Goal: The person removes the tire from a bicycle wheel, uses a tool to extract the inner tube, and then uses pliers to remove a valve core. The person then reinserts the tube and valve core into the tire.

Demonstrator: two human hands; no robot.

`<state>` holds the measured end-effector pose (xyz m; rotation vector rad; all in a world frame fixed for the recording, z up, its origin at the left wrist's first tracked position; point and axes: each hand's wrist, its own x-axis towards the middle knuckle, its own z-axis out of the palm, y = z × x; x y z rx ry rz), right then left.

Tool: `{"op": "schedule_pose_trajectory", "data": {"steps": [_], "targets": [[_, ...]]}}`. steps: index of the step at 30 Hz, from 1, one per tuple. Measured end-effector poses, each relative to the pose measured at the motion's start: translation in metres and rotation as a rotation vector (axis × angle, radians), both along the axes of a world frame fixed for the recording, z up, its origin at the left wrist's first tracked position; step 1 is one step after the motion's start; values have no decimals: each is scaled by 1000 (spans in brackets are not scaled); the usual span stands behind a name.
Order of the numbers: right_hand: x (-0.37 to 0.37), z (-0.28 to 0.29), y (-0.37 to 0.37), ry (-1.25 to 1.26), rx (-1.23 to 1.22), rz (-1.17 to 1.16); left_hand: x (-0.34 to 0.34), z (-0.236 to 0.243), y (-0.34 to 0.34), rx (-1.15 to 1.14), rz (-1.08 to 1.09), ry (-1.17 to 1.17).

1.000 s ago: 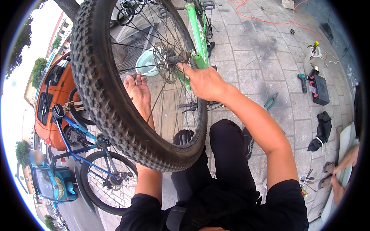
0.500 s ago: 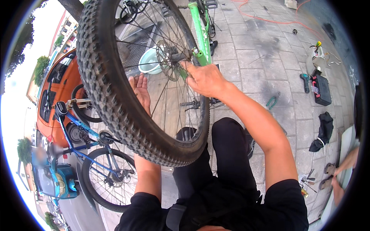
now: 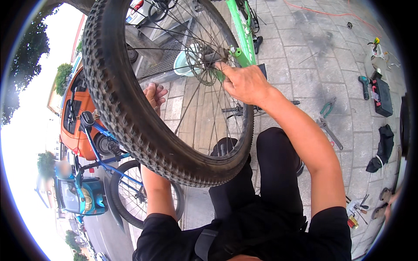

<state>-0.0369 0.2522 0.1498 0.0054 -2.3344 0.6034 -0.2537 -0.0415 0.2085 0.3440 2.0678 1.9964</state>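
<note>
Wheel left of green frame. My right hand beside frame, fingers curled at hub, pinch unclear; left hand farther left, loosely half-open. Slack grip could tip wheel; spin, nip fingers.

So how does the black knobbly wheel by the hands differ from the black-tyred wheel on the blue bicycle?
The black knobbly wheel fills much of the view; the black-tyred wheel on the blue bicycle looks far smaller. The knobbly one shows chunky tread; the other shows mostly its side. The right hand is at the knobbly wheel's hub; the left forearm partly covers the other wheel. Both have spokes.
</note>
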Motion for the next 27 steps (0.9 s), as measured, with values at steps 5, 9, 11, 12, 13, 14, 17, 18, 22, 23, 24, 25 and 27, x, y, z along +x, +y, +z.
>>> {"op": "schedule_pose_trajectory", "data": {"steps": [5, 9, 11, 12, 13, 14, 17, 18, 22, 23, 24, 25, 27], "targets": [[11, -9, 7, 93, -220, 128, -10, -5, -2, 19, -19, -100], [17, -35, 3, 1, -952, 45, -16, -9, -2, 15, -112, -9], [9, -49, 6, 62, -1086, 175, -18, -14, 9, 9, -160, 72], [5, -54, 8, 95, -1151, 243, -18, -16, 12, 7, -181, 113], [2, -49, 7, 16, -1242, 296, -18, -14, 7, -8, -173, 140], [-2, -45, 4, 6, -1392, 387, -17, -12, 3, -6, -185, 147], [-11, -39, -2, -32, -1757, 658, -22, -13, -8, 18, -245, 144], [-12, -38, -5, -36, -1798, 708, -23, -16, -11, 58, -252, 113], [-22, -49, -7, -62, -1841, 868, -20, -34, -12, 177, -266, 16], [-24, -52, -7, -77, -1860, 909, -19, -35, -13, 182, -262, 10], [-25, -54, -7, -92, -1880, 952, -19, -35, -13, 187, -257, 4], [-23, -52, -8, -89, -1839, 1012, -21, -38, -10, 183, -245, 31], [-24, -52, -12, -44, -1845, 1047, -28, -38, -7, 151, -240, 84]]}}
